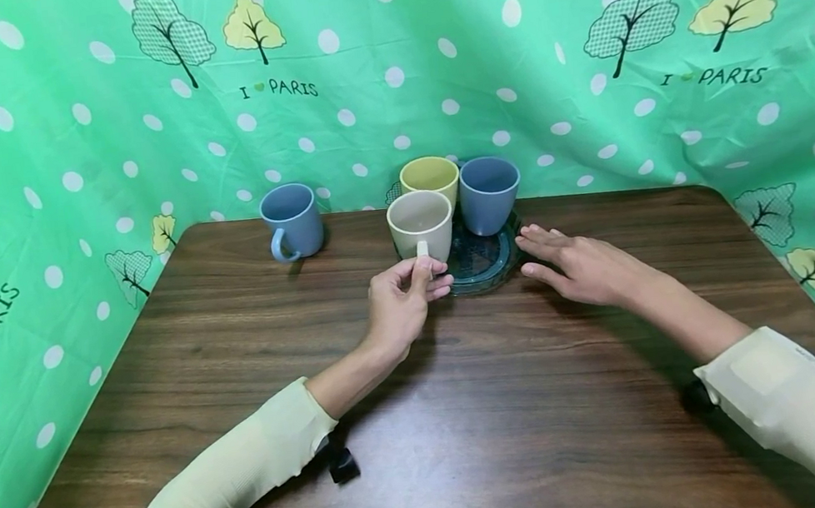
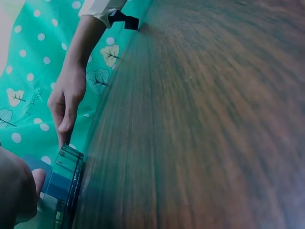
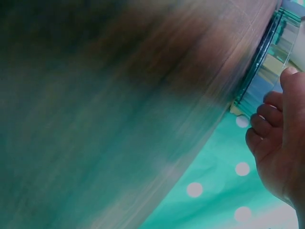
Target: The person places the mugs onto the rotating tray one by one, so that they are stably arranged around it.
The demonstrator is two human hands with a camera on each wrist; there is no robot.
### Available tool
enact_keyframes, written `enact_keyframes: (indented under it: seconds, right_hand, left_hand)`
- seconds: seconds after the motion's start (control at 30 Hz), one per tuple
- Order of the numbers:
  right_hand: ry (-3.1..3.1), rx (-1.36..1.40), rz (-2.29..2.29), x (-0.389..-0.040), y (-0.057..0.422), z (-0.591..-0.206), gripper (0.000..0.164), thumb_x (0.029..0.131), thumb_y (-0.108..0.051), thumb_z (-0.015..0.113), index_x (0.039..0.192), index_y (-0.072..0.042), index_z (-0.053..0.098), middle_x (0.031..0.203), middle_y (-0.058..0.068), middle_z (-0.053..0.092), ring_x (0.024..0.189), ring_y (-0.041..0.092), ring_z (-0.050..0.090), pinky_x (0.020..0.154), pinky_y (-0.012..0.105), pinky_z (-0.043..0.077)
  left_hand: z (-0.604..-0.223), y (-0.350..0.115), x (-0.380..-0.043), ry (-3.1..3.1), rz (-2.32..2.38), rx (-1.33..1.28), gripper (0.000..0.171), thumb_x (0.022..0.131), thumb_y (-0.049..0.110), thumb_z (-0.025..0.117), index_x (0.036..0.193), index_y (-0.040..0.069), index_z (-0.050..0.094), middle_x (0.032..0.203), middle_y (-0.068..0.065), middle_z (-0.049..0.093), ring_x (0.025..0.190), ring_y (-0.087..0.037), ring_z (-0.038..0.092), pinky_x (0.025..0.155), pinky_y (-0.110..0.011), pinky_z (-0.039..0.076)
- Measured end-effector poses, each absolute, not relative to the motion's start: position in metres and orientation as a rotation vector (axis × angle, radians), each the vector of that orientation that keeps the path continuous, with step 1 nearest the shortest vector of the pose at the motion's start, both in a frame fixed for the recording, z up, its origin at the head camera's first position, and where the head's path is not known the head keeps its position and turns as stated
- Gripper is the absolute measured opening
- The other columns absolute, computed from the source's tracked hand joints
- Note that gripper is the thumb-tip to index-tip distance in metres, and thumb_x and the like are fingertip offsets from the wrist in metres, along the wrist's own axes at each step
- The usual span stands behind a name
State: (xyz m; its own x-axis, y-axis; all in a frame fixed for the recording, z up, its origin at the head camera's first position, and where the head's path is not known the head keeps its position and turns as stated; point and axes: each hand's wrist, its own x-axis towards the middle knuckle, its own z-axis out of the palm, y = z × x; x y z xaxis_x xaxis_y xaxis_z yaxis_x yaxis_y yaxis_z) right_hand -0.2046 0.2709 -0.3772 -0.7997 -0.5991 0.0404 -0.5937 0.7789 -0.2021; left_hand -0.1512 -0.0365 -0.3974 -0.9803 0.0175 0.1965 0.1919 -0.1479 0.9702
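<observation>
In the head view my left hand (image 1: 400, 305) pinches the handle of an off-white mug (image 1: 419, 223) between thumb and fingers. That mug is at the left front of a round, dark, see-through glass tray (image 1: 482, 260). A yellow cup (image 1: 430, 173) and a blue cup (image 1: 490, 194) stand at the tray's back, close together. My right hand (image 1: 583, 267) has its fingers extended, with the fingertips right at the tray's right rim. From the right wrist, the right hand (image 3: 281, 138) shows beside the clear side wall of the tray (image 3: 252, 71).
A second blue mug (image 1: 292, 221) stands apart at the back left of the brown wooden table (image 1: 471, 414), its handle toward the front. Behind and along the sides hangs a green dotted cloth (image 1: 355, 59). A small black piece (image 1: 344, 466) hangs below the left cuff.
</observation>
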Motion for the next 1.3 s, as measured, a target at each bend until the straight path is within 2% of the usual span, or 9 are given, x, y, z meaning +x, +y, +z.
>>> enact_keyframes:
  seconds: [0.33, 0.77, 0.93, 1.03, 1.13, 1.23, 1.3]
  right_hand:
    - [2.950, -1.000, -0.308, -0.2013, 0.2707, -0.3774, 0.057, 0.119, -0.034, 0.059, 0.167, -0.003, 0.052, 0.175, 0.025, 0.047, 0.162, 0.049, 0.046, 0.127, 0.070, 0.046]
    - [2.977, -1.041, -0.297, -0.1976, 0.2651, -0.3781, 0.055, 0.118, -0.029, 0.061, 0.162, 0.005, 0.056, 0.167, 0.030, 0.054, 0.159, 0.047, 0.051, 0.127, 0.068, 0.047]
    - [2.975, -1.038, -0.297, -0.1964, 0.2649, -0.3782, 0.056, 0.119, -0.030, 0.061, 0.162, 0.005, 0.055, 0.167, 0.030, 0.054, 0.159, 0.047, 0.051, 0.128, 0.068, 0.047]
    - [2.963, -1.018, -0.293, -0.1955, 0.2643, -0.3769, 0.057, 0.119, -0.032, 0.060, 0.163, 0.004, 0.054, 0.168, 0.029, 0.052, 0.160, 0.048, 0.049, 0.128, 0.068, 0.046]
    - [2.951, -0.999, -0.286, -0.1948, 0.2633, -0.3754, 0.059, 0.119, -0.034, 0.059, 0.164, 0.003, 0.053, 0.170, 0.029, 0.050, 0.161, 0.049, 0.048, 0.129, 0.068, 0.045]
    - [2.942, -0.995, -0.300, -0.1945, 0.2630, -0.3749, 0.059, 0.119, -0.035, 0.058, 0.165, 0.002, 0.053, 0.170, 0.029, 0.049, 0.160, 0.049, 0.048, 0.129, 0.069, 0.045]
    - [2.940, -0.996, -0.330, -0.1945, 0.2638, -0.3752, 0.058, 0.119, -0.034, 0.058, 0.164, 0.003, 0.053, 0.170, 0.030, 0.050, 0.160, 0.049, 0.049, 0.129, 0.068, 0.045]
  left_hand:
    - [-0.3991, -0.0312, -0.1537, -1.912, -2.357, -0.165, 0.030, 0.117, 0.004, 0.058, 0.125, -0.020, 0.073, 0.129, -0.046, 0.072, 0.116, -0.054, 0.080, 0.095, -0.037, 0.071]
    - [-0.4003, -0.0309, -0.1565, -1.914, -2.389, -0.084, 0.032, 0.118, 0.007, 0.059, 0.129, -0.019, 0.072, 0.132, -0.046, 0.071, 0.123, -0.059, 0.074, 0.096, -0.037, 0.070]
    - [-0.4006, -0.0304, -0.1572, -1.941, -2.356, -0.114, 0.032, 0.118, 0.007, 0.058, 0.128, -0.020, 0.072, 0.131, -0.046, 0.071, 0.121, -0.059, 0.075, 0.093, -0.036, 0.071]
    - [-0.4011, -0.0323, -0.1572, -1.973, -2.318, -0.150, 0.032, 0.118, 0.009, 0.058, 0.127, -0.018, 0.073, 0.130, -0.045, 0.073, 0.114, -0.052, 0.081, 0.090, -0.035, 0.072]
    - [-0.4013, -0.0346, -0.1573, -2.013, -2.294, -0.164, 0.032, 0.118, 0.012, 0.059, 0.126, -0.014, 0.075, 0.128, -0.042, 0.075, 0.098, -0.035, 0.088, 0.084, -0.032, 0.073]
    - [-0.4008, -0.0362, -0.1571, -2.061, -2.281, -0.171, 0.032, 0.119, 0.015, 0.060, 0.125, -0.011, 0.077, 0.125, -0.041, 0.076, 0.079, -0.014, 0.084, 0.072, -0.027, 0.070]
    - [-0.4009, -0.0365, -0.1573, -2.089, -2.280, -0.182, 0.032, 0.119, 0.017, 0.059, 0.125, -0.009, 0.077, 0.125, -0.040, 0.076, 0.073, -0.006, 0.079, 0.066, -0.023, 0.067]
